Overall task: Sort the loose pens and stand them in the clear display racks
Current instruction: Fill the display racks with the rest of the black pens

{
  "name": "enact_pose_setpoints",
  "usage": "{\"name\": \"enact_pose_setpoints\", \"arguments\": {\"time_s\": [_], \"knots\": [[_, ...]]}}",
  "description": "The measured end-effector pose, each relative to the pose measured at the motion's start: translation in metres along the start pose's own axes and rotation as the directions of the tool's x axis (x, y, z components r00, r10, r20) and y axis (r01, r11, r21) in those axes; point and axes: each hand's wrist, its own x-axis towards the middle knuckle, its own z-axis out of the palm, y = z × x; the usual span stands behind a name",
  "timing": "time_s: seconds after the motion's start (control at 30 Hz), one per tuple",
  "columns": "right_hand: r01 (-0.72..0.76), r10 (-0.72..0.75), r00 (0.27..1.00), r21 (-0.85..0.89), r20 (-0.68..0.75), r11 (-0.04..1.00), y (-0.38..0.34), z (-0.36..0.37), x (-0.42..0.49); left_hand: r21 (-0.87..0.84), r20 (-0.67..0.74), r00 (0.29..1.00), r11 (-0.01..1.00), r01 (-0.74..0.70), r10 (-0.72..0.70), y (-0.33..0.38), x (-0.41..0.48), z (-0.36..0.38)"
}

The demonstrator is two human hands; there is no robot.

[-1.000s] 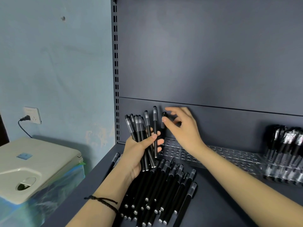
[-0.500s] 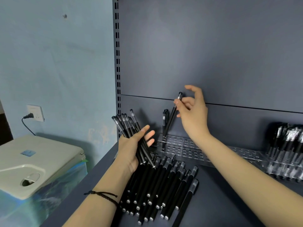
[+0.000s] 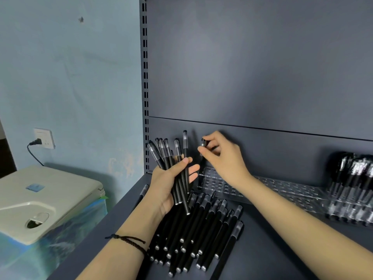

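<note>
Nearest you, a heap of loose black pens with clear caps (image 3: pixel 201 229) lies on the dark grey shelf (image 3: pixel 272 249), and above it your left hand (image 3: pixel 167 186) curls its fingers round a bundle of the same pens (image 3: pixel 177 158). Beyond, your right hand (image 3: pixel 226 158) pinches the top of one upright black pen (image 3: pixel 203 142) between thumb and fingers, its lower end at the left end of the clear perforated plastic rack (image 3: pixel 282 188), whose far right end holds standing pens (image 3: pixel 353 178).

Beyond the shelf's (image 3: pixel 272 249) left edge stands a cream appliance (image 3: pixel 40 199), possibly a printer. Above it, a wall socket (image 3: pixel 44 138) carries a black plug (image 3: pixel 36 142). A slotted upright (image 3: pixel 144 77) borders the grey back panel (image 3: pixel 252 57).
</note>
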Motion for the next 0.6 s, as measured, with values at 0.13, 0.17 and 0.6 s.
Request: {"name": "enact_pose_setpoints", "arguments": {"time_s": [0.13, 0.17, 0.6], "knots": [[0.017, -0.015, 0.984, 0.010, -0.176, 1.000, -0.004, -0.006, 0.001, 0.043, 0.074, 0.997, 0.999, -0.002, -0.001, -0.001, -0.002, 0.001], [0.035, -0.029, 0.984, 0.035, -0.177, 0.999, -0.007, -0.008, 0.002, 0.065, 0.098, 0.995, 0.998, 0.002, -0.009, -0.002, -0.003, 0.001], [-0.001, 0.159, 0.921, 0.406, -0.357, 0.914, -0.010, -0.034, 0.022, -0.001, 0.033, 0.999, 1.000, 0.021, -0.021, -0.001, 0.005, -0.004]]}}
